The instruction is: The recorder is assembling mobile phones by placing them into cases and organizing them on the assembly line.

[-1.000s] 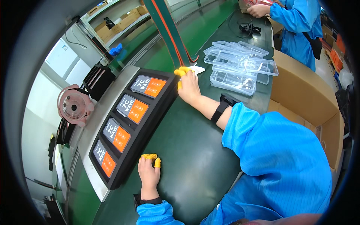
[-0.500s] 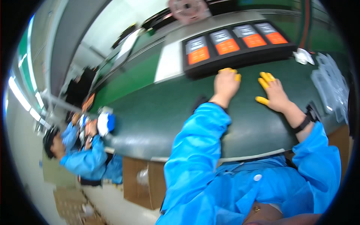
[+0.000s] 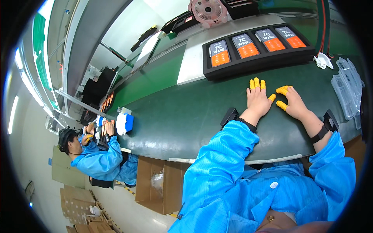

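1. Two hands, seen in the head view, are near each other over a dark green table (image 3: 175, 120), palms turned down, with yellow covers on several fingertips.
2. The left hand (image 3: 258, 103) has its fingers fanned wide, and its thumb points toward the other hand; whether the palm presses on the table, I cannot tell.
3. The right hand (image 3: 296, 105) curves its fingers loosely, the thumb held apart from them, its tip just beside the left thumb. Its palm side is hidden.
4. Beyond both hands, and apart from them, is a black tray (image 3: 259, 64) with four grey-and-orange packs (image 3: 245, 46) in a row, one per compartment, printed faces up.
5. A silver plate (image 3: 191, 66) shows under the tray's left end and behind it.
6. Just beside the tray's right end lies a crumpled white cloth (image 3: 323, 61); farther right, clear plastic cases (image 3: 345, 91) are heaped near the edge of view.
7. A pink fan (image 3: 209, 11) stands behind the plate.
8. At far left, a co-worker (image 3: 101, 158) in blue bends over the same table, near a blue-and-white bundle (image 3: 124, 123). An open cardboard box (image 3: 149, 190) is below the table's edge.
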The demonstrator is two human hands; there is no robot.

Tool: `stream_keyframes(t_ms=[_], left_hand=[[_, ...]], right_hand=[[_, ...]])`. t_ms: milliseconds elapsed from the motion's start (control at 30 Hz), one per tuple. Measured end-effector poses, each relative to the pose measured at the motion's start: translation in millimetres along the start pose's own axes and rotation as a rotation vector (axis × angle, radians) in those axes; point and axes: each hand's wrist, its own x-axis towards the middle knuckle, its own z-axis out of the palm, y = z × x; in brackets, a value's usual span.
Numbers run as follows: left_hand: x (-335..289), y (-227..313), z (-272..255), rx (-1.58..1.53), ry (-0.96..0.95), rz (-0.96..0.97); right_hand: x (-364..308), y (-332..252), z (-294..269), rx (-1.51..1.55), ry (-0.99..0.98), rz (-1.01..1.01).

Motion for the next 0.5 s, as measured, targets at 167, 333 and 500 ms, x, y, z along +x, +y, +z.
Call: stream_keyframes(t_ms=[167,333,500], left_hand=[[0,1,-4,-0.011,-0.041,0.034],[0,0,-7,-0.002,-0.046,0.056],[1,-3,-7,-0.042,0.123,0.091]], right_hand=[[3,1,1,0.104,0.072,0.099],[4,2,1,0.027,0.039,0.039],[7,-7,-8,0.066,-0.012,0.066]])
